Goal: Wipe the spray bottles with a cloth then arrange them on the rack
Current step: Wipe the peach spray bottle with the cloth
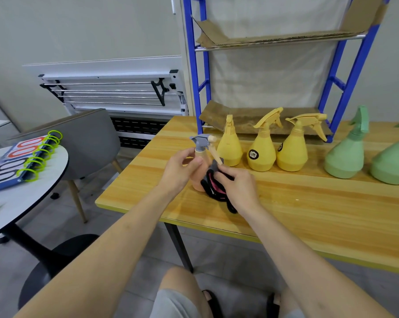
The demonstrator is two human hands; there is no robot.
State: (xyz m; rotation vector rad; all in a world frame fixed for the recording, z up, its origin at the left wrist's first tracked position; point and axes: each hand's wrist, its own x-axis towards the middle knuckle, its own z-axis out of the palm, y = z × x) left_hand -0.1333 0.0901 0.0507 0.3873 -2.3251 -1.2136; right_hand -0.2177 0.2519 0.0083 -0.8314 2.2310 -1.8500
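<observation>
**Peach bottle held upright over the desk, cloth against its side**

At far left a round white table (22, 198) carries a ring-bound flip board (17, 161) with green rings; a grey chair (79, 143) stands between it and the desk (308, 214).

The left hand (180, 171) grips the neck of the peach bottle (199, 166), fingers and thumb curled round it just under the grey spray head (202, 140). The bottle stands upright, long axis vertical, near the desk's left end; whether its base touches the wood cannot be told. Its nozzle points right, towards the yellow bottles, and the pale trigger hangs down to the right.

The right hand (237, 187) pinches a black-and-pink cloth (214, 187), fingers curled over it, pressing it against the bottle's right side. A tail of cloth trails onto the desk.

Further right, three yellow bottles (261, 154) stand upright in a row just in front of the blue rack (345, 88), the two right ones with nozzles pointing right. The rack's shelves are lined with cardboard (274, 40). At far right stand two green bottles (345, 157), also upright, the last cut off by the frame edge.
</observation>
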